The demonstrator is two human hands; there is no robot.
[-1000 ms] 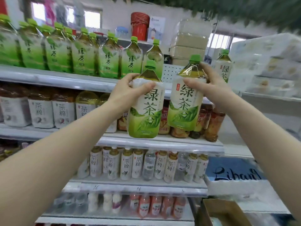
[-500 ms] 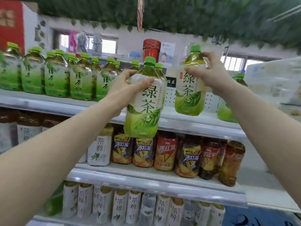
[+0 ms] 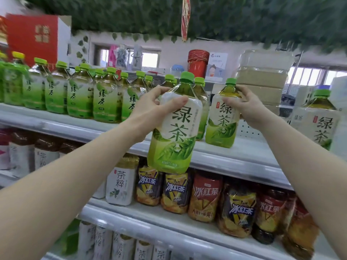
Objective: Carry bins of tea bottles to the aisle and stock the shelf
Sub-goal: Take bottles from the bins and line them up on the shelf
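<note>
My left hand (image 3: 155, 107) grips the shoulder of a large green tea bottle (image 3: 174, 132) with a green cap, held in the air in front of the top shelf's edge. My right hand (image 3: 246, 106) grips the shoulder of a second green tea bottle (image 3: 221, 121), whose base stands on the top shelf (image 3: 244, 156). A row of like green tea bottles (image 3: 80, 94) fills the top shelf to the left. One more green tea bottle (image 3: 319, 119) stands at the far right.
The shelf below holds white-labelled tea bottles (image 3: 122, 184) and iced red tea bottles (image 3: 204, 197). Lower still stands a row of small white bottles (image 3: 122, 244). Behind the top shelf are a red canister (image 3: 198, 62) and stacked clear packs (image 3: 262, 76). Green leaves hang overhead.
Both hands rose with their bottles. The right-hand bottle moved from the air down onto the top shelf. The view tilted up.
</note>
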